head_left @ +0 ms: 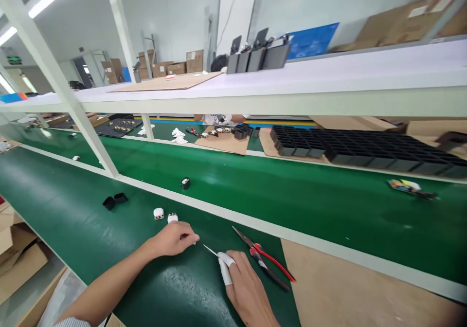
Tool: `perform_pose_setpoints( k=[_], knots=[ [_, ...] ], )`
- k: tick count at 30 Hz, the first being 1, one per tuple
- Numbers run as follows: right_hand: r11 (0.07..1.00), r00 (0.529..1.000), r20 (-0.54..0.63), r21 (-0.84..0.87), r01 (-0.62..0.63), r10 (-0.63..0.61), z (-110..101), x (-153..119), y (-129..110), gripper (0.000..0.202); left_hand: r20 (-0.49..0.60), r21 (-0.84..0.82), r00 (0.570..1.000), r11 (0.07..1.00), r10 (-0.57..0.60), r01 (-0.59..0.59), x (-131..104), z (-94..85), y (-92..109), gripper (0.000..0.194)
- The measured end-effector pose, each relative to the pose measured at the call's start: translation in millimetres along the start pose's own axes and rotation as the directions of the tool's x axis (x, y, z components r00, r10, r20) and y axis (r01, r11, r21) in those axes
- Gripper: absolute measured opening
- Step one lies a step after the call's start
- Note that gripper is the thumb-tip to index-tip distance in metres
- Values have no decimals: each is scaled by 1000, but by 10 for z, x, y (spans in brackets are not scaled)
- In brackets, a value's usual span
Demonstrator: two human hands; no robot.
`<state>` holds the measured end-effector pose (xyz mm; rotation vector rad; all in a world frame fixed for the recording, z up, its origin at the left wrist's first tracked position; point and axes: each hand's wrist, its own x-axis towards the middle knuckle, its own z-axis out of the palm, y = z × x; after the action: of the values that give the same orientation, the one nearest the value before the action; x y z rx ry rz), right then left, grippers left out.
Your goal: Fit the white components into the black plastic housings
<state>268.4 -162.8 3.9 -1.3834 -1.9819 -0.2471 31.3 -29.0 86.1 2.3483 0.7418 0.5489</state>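
Observation:
Over the green work surface, my right hand [246,285] wears white finger cots on thumb and forefinger. Between them is pinched a thin white strip [210,250] that points toward my other hand. My left hand [177,238] is closed just left of the strip's tip, fingers curled inward; whatever it holds, if anything, I cannot make out. Behind the left hand sit two small white-topped components, one [158,213] in full view and one [172,217] partly covered by the hand. Pliers [260,256] with red and black handles lie beside my right hand.
Two black plastic cases [115,200] lie at left. A small black case with a white part [186,183] rests on the green belt [292,195], behind a pale rail. Brown board [365,288] covers the right side. Black cases [365,147] stand in rows beyond, below a white shelf [255,88]. Another person sits opposite.

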Motion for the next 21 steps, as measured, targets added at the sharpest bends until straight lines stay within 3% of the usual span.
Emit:
perform_pose_setpoints(
  k=[2,4,5,7,9,10,11,13,15,21],
  knots=[
    [999,1000,8,-41,7,-6,38,-54,87,34,-208,105,977,992,-44,67,-118,-273,-176,33],
    [995,1000,8,-100,3,-2,83,-100,163,31,-417,278,908,948,-27,156,-298,-629,-447,20],
    [991,1000,2,-134,-5,6,107,-116,188,28,-497,368,867,900,-25,236,-412,-817,-612,23],
    [982,1000,-18,-189,-23,20,154,-132,204,23,-658,431,746,759,-104,487,-677,-1167,-966,40],
    [974,999,-23,-223,-30,25,192,-129,189,21,-752,378,614,605,-240,700,-952,-1432,-1297,56],
    [972,999,-24,-233,-32,27,206,-125,178,21,-768,325,560,563,-311,760,-1074,-1523,-1435,59],
    [970,999,-22,-240,-33,29,217,-121,169,21,-760,286,536,552,-367,783,-1176,-1586,-1548,58],
    [968,999,-17,-247,-39,36,234,-118,163,21,-726,257,548,574,-417,777,-1302,-1624,-1694,47],
    [969,999,-6,-246,-34,34,246,-123,170,21,-696,266,593,622,-405,736,-1319,-1551,-1747,38],
    [968,999,-11,-246,-51,50,248,-137,171,22,-656,285,672,711,-345,643,-1007,-925,-1662,37]
  ],
)
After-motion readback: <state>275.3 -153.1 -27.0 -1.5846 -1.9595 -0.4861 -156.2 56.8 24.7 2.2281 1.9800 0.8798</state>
